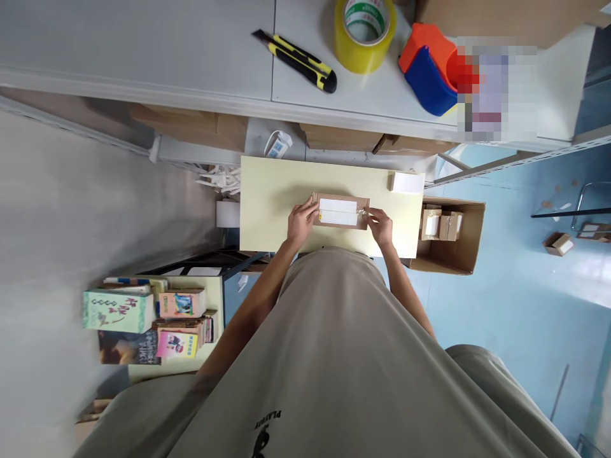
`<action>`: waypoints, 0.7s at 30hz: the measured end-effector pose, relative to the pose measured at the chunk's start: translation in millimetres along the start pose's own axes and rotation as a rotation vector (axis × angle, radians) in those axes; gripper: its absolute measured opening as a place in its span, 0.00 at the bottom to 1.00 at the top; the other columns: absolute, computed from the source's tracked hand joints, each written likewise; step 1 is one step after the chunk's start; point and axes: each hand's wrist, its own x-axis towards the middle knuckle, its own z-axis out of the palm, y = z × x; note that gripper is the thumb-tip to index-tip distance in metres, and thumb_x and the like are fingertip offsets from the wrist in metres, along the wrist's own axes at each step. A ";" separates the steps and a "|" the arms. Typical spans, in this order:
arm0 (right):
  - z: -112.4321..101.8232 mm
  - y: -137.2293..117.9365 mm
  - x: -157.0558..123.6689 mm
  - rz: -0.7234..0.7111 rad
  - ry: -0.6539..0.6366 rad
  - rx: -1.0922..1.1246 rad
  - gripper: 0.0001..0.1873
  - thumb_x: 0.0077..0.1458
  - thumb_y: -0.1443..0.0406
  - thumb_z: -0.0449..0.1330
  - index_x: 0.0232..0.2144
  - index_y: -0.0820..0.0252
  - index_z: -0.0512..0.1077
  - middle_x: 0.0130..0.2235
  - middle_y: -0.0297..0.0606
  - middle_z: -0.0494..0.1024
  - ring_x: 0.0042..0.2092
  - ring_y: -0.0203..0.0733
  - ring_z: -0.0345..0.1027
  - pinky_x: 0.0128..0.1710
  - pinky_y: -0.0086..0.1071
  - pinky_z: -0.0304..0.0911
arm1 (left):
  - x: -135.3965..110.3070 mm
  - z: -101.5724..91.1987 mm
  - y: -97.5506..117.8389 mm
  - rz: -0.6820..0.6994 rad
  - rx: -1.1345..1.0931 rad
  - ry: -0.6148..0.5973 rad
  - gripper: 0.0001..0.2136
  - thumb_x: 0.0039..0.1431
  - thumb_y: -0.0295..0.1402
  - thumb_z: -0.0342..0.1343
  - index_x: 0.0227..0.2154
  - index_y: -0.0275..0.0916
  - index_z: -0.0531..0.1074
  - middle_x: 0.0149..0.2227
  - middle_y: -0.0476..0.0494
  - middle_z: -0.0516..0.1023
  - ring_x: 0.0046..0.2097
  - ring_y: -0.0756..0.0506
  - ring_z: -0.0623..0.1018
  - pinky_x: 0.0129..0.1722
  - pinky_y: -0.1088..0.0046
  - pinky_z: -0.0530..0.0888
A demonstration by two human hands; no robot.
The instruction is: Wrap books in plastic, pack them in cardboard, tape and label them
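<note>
A small brown cardboard box (pixel 341 227) with a white label (pixel 338 211) on its upper face lies on the pale yellow tabletop (pixel 267 191). My left hand (pixel 300 224) grips its left end, with the fingers bent over the edge. At the opposite end, my right hand (pixel 380 228) has its fingertips pinched on the box's edge, where a strip of clear, shiny tape shows. Part of each hand's grip is hidden behind the fingers. A stack of white labels (pixel 407 183) sits at the tabletop's far right corner.
On the shelf (pixel 191 51) above lie a yellow-black utility knife (pixel 300 60), a roll of tape (pixel 365 54) and a red-blue tape dispenser (pixel 429 67). An open carton (pixel 470 238) holding small boxes stands right of the table; books (pixel 119 310) are stacked at left.
</note>
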 end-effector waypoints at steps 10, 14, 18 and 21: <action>-2.3 9.0 12.5 0.023 -0.046 0.100 0.33 0.63 0.36 0.71 0.53 0.54 0.91 0.63 0.52 0.87 0.54 0.57 0.88 0.64 0.58 0.87 | 8.7 -5.6 10.8 -0.133 -0.142 0.033 0.10 0.76 0.38 0.70 0.51 0.44 0.94 0.68 0.35 0.89 0.56 0.33 0.93 0.63 0.51 0.87; -0.7 3.4 11.5 0.066 -0.033 0.076 0.27 0.64 0.39 0.72 0.51 0.51 0.88 0.62 0.49 0.89 0.53 0.57 0.88 0.59 0.58 0.88 | 12.4 -6.3 17.9 -0.294 -0.147 0.051 0.09 0.72 0.36 0.69 0.48 0.42 0.93 0.46 0.41 0.95 0.42 0.39 0.90 0.51 0.61 0.85; 1.7 -4.1 11.1 0.003 -0.002 0.023 0.20 0.67 0.45 0.69 0.48 0.52 0.86 0.59 0.49 0.88 0.54 0.56 0.87 0.61 0.55 0.86 | 13.3 -9.4 22.2 -0.318 -0.141 0.041 0.08 0.71 0.35 0.70 0.48 0.43 0.92 0.38 0.44 0.92 0.39 0.42 0.87 0.48 0.66 0.81; 3.2 -7.7 12.9 0.046 -0.009 -0.017 0.15 0.68 0.50 0.69 0.48 0.52 0.85 0.59 0.48 0.87 0.52 0.54 0.87 0.59 0.53 0.86 | 12.1 -8.5 22.4 -0.305 -0.128 0.058 0.08 0.72 0.36 0.69 0.48 0.43 0.90 0.41 0.43 0.93 0.40 0.42 0.87 0.48 0.66 0.81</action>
